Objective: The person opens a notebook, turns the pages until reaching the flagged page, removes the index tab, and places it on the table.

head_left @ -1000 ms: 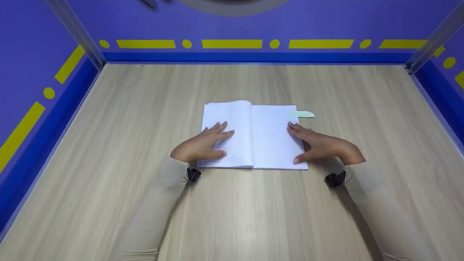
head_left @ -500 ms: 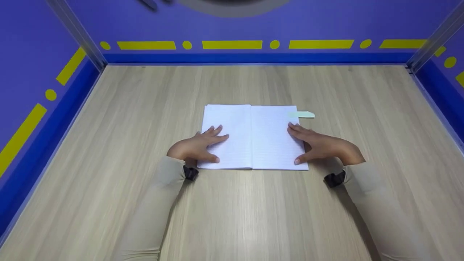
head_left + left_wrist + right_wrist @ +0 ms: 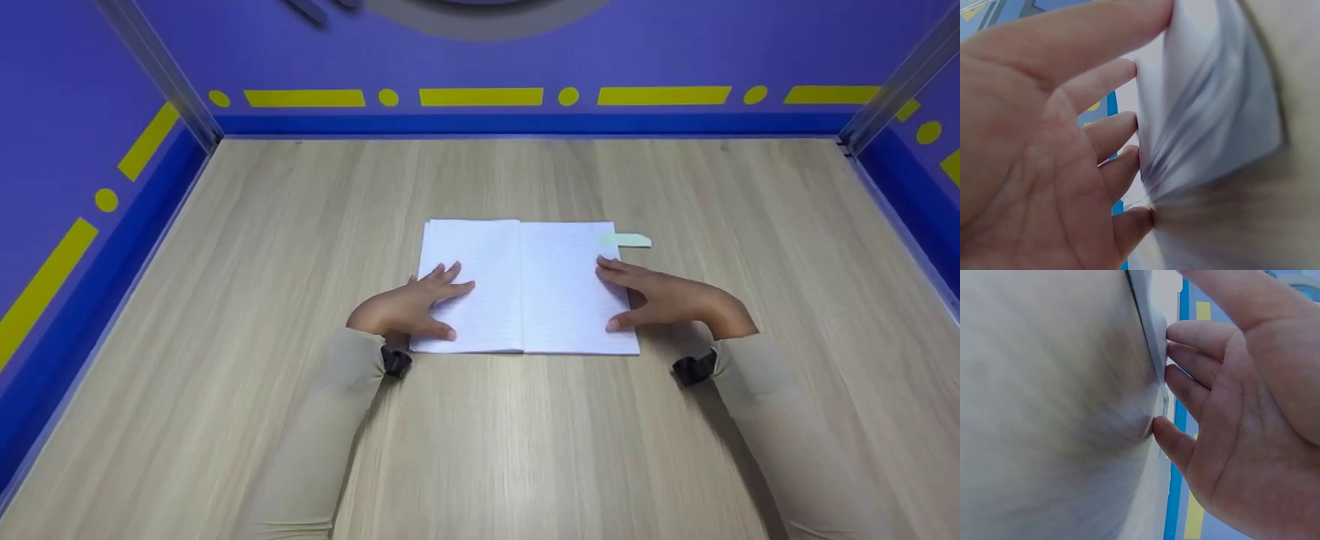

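An open notebook (image 3: 559, 292) with faintly lined white pages lies flat on the table. A pale green sticky tab (image 3: 634, 240) juts out past the upper part of its right edge. My left hand (image 3: 412, 306) rests with spread fingertips on the left page, near its outer edge. On the right page's outer edge, below the tab, my right hand (image 3: 664, 298) rests its fingertips and thumb. In the left wrist view the fingertips (image 3: 1127, 121) touch the paper, and the little finger reaches the table. The right wrist view shows fingertips (image 3: 1174, 374) against the thin page edge.
The wood-grain table (image 3: 495, 450) is bounded by a blue back wall (image 3: 480, 64) with yellow dashes and dots. Similar side walls stand at left (image 3: 60, 187) and right (image 3: 934, 150). A black wrist camera (image 3: 395, 361) sits under the left wrist.
My left hand has slid a little left and toward me, and the bulging left pages have flattened. My right hand has stayed nearly still. The head view has tilted slightly.
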`<action>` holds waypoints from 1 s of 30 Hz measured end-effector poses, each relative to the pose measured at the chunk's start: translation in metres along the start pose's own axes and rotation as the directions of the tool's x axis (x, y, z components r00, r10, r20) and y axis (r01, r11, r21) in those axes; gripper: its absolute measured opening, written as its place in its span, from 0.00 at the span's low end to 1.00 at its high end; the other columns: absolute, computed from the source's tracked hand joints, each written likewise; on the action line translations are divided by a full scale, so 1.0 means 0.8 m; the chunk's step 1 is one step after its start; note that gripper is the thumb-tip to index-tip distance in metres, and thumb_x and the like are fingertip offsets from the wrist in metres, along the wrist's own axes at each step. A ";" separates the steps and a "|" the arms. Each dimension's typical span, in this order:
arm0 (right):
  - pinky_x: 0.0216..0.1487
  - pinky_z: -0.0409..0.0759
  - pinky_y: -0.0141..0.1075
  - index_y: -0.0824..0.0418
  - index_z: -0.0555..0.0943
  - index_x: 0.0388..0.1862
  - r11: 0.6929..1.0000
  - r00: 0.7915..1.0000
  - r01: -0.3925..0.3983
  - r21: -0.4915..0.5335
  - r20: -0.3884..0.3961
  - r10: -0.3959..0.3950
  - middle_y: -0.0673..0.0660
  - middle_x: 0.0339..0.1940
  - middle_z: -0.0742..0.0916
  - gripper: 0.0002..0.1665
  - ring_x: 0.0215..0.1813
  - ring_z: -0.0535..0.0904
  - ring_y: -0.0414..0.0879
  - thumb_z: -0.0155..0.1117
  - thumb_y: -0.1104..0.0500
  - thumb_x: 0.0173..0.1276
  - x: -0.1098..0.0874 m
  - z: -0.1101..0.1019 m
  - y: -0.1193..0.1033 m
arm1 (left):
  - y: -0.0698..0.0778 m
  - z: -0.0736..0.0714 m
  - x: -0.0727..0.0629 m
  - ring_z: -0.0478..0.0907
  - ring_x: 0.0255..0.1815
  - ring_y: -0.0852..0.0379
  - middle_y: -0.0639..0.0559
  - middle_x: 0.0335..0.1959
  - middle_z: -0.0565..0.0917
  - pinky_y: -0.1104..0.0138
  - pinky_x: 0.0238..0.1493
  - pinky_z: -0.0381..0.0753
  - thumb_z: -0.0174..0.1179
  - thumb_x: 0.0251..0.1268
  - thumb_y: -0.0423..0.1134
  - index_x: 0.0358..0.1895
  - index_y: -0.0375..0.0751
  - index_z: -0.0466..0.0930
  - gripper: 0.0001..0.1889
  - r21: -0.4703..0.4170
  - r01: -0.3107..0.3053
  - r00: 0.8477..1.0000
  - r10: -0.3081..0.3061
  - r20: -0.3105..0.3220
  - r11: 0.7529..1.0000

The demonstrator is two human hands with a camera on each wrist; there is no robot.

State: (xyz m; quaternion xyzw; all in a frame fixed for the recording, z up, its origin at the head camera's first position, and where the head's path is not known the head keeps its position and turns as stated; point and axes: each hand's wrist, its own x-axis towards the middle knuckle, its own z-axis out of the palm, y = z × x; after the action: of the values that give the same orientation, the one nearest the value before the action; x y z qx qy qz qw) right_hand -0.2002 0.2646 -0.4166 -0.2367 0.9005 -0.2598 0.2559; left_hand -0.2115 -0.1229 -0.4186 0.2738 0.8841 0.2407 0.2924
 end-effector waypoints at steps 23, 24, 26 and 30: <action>0.62 0.74 0.51 0.66 0.78 0.59 0.978 0.892 -0.013 0.210 -0.439 0.106 0.66 0.58 0.82 0.24 0.61 0.77 0.58 0.62 0.53 0.69 0.032 -0.027 0.008 | -0.003 0.001 0.002 0.28 0.79 0.45 0.44 0.79 0.38 0.44 0.75 0.28 0.65 0.60 0.41 0.76 0.45 0.52 0.42 -0.016 -0.022 1.000 0.022 0.004 1.000; 0.62 0.74 0.50 0.66 0.79 0.58 0.978 0.878 -0.019 0.209 -0.464 0.116 0.66 0.56 0.82 0.23 0.59 0.78 0.58 0.62 0.54 0.69 0.034 -0.027 0.008 | -0.003 0.001 0.002 0.28 0.79 0.45 0.44 0.79 0.37 0.44 0.75 0.28 0.65 0.60 0.41 0.76 0.45 0.52 0.42 -0.016 -0.023 1.000 0.023 0.005 1.000; 0.60 0.75 0.50 0.66 0.80 0.56 0.977 0.852 -0.046 0.210 -0.503 0.148 0.65 0.55 0.83 0.22 0.57 0.79 0.57 0.61 0.53 0.69 0.039 -0.029 0.008 | -0.004 0.001 0.003 0.28 0.79 0.45 0.44 0.79 0.37 0.44 0.75 0.28 0.65 0.60 0.42 0.76 0.45 0.52 0.42 -0.010 -0.026 1.000 0.026 0.006 1.000; 0.58 0.75 0.49 0.64 0.81 0.53 0.969 0.814 -0.106 0.225 -0.539 0.214 0.64 0.52 0.84 0.21 0.56 0.78 0.57 0.61 0.51 0.69 0.044 -0.036 0.007 | -0.004 0.000 0.001 0.27 0.79 0.43 0.43 0.79 0.37 0.43 0.74 0.28 0.65 0.60 0.43 0.76 0.44 0.52 0.43 -0.010 -0.034 0.999 0.034 0.005 0.999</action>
State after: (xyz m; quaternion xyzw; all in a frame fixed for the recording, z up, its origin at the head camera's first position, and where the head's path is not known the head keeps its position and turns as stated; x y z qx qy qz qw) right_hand -0.2451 0.2592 -0.4107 -0.0487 0.9244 -0.3776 0.0229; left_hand -0.2131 -0.1243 -0.4209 0.2880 0.8773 0.2494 0.2917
